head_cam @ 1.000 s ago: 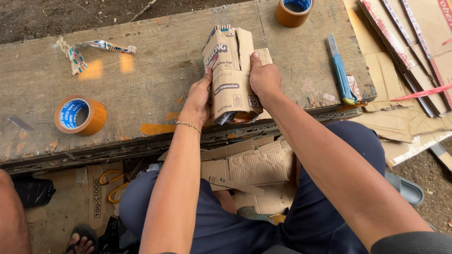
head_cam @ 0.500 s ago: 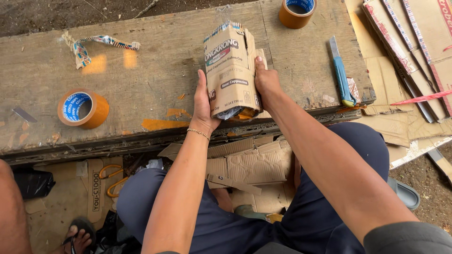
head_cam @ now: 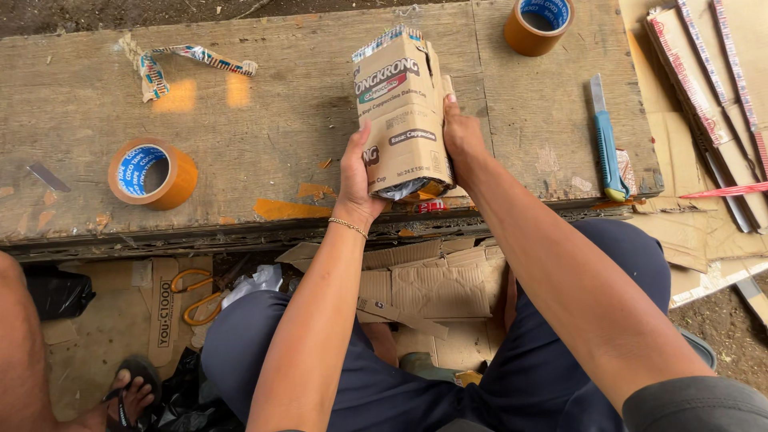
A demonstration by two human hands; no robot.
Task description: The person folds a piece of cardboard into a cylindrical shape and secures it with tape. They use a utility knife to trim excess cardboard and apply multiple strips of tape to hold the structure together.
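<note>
Folded brown cardboard bundle with printed panels (head_cam: 404,112) is held on end on the worn wooden plank bench (head_cam: 264,120), near its front edge, clamped from both sides. Left hand (head_cam: 358,172) is closed flat against the left face, fingers wrapped low at the bundle's bottom corner. Right hand (head_cam: 462,132) is pressed on the right edge, fingers closed against the folded flaps, probably to stop them springing open. Crumpled material shows at the bundle's lower end, between the two palms; what it is cannot be told.

Nearer than the grip, below the bench edge: flattened corrugated cardboard scraps (head_cam: 424,284) are laid over the lap. Orange-handled scissors (head_cam: 196,292) are seen on the ground, down and left of the grip.

Level with the grip: an orange roll of brown packing tape with a blue core label (head_cam: 152,172) is well apart to the left; a blue-handled utility knife (head_cam: 606,144) lies to the right, blade pointing away, within the right hand's reach.

Beyond the grip: a second orange tape roll (head_cam: 540,24) sits far right at the bench's back edge; a twisted strip of printed cardboard trim (head_cam: 172,60) lies far left. Cut cardboard strips with red edging (head_cam: 704,88) are stacked off the bench, right.
</note>
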